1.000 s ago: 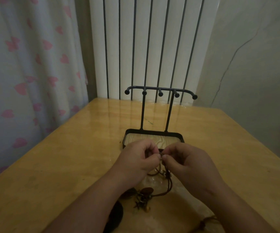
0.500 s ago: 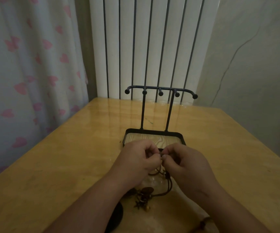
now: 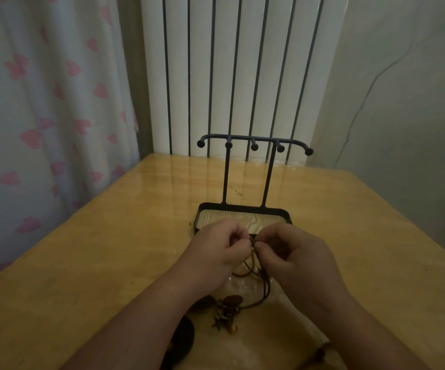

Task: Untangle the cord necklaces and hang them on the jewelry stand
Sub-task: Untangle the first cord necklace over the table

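One glossy wooden table [image 3: 82,263]: nearest, pendants [image 3: 229,308] lie on it, their cords [image 3: 265,292] rising to the left hand [image 3: 216,252] and right hand [image 3: 298,260], both pinching them, fingertips together. Just beyond, the stand [image 3: 269,177]; farther, radiator [image 3: 256,62], curtain [image 3: 42,102] left.

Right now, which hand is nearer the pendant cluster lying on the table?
Left. The left hand sits just beyond the pendant cluster; the right hand is farther off to its right. Both pinch the cord.
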Motion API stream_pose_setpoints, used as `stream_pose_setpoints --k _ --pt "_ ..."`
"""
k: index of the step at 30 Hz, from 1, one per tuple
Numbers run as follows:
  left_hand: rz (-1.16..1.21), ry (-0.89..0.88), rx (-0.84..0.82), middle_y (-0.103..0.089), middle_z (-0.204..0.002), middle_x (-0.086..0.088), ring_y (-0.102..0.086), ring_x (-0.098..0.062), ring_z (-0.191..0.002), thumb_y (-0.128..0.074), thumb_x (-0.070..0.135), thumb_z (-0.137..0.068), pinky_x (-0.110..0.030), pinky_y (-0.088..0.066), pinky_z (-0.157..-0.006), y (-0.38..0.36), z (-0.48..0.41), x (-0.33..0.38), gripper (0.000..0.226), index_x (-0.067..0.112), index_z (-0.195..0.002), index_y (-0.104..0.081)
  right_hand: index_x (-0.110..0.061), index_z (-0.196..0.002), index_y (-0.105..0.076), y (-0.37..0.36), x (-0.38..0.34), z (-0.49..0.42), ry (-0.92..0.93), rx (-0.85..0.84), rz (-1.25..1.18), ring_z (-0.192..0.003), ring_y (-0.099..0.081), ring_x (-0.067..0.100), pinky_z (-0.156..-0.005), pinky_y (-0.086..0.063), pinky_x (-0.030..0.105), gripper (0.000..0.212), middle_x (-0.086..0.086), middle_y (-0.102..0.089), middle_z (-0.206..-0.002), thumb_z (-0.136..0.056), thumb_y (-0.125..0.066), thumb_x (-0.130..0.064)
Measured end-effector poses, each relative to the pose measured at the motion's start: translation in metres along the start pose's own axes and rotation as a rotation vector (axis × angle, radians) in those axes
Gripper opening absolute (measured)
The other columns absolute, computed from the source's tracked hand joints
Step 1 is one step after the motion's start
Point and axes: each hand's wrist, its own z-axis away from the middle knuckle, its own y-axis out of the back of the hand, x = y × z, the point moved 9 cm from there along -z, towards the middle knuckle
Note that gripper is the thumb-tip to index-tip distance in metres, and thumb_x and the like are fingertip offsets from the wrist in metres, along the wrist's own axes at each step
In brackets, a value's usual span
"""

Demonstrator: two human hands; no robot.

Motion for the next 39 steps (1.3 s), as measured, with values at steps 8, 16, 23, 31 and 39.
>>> stream_pose_setpoints --k 8,16,23,31,39 --pt "-0.096 -0.042 -0.073 -0.051 -0.07 0.011 -0.045 0.002 -0.06 -0.055 0.02 -0.092 -0.013 -0.036 -0.052 -0.007 0.002 0.003 0.023 0.034 -0.074 -0.049 -0.033 -0.089 -0.058 -0.006 -0.018 0.001 0.158 -0.142 0.343 -0.071 -0.053 0.004 -0.062 -0.047 0.022 0.004 -0.014 -0.056 -0.076 -0.089 -0.054 -0.032" --pt "-0.082 -0.039 -0.114 -0.05 -0.07 0.011 -0.043 0.001 -0.06 -0.053 0.02 -0.091 -0.015 -0.036 -0.053 -0.013 0.002 0.001 0.021 0.032 -0.073 -0.049 -0.027 -0.083 -0.047 -0.013 -0.02 -0.001 0.179 -0.214 0.42 -0.063 -0.043 0.006 -0.054 -0.033 0.02 0.009 -0.011 -0.048 -0.072 -0.091 -0.05 -0.03" --pt "0.057 0.019 -0.119 -0.05 -0.067 0.011 -0.043 0.0 -0.058 -0.052 0.019 -0.093 -0.022 -0.037 -0.055 -0.013 0.003 0.0 0.023 0.031 -0.074 -0.052 -0.029 -0.076 -0.047 -0.018 -0.005 -0.002 0.089 -0.223 0.187 -0.059 -0.046 0.008 -0.054 -0.042 0.032 0.008 -0.005 -0.054 -0.07 -0.084 -0.048 -0.033" --pt "0.069 0.021 -0.105 -0.053 -0.066 0.013 -0.045 0.002 -0.058 -0.055 0.02 -0.092 -0.02 -0.038 -0.055 -0.011 0.001 0.0 0.023 0.035 -0.075 -0.057 -0.021 -0.074 -0.051 -0.018 0.003 -0.003 0.026 -0.157 0.027 -0.053 -0.038 0.003 -0.05 -0.032 0.024 0.009 -0.006 -0.049 -0.061 -0.079 -0.049 -0.028" --pt "0.213 0.08 -0.094 -0.052 -0.06 0.013 -0.047 -0.008 -0.061 -0.054 0.018 -0.092 -0.032 -0.042 -0.06 -0.01 0.002 -0.003 0.031 0.037 -0.067 -0.059 -0.009 -0.075 -0.055 -0.021 0.007 -0.002 -0.079 -0.121 -0.205 -0.057 -0.042 0.008 -0.055 -0.037 0.034 0.013 0.0 -0.049 -0.064 -0.084 -0.051 -0.018"
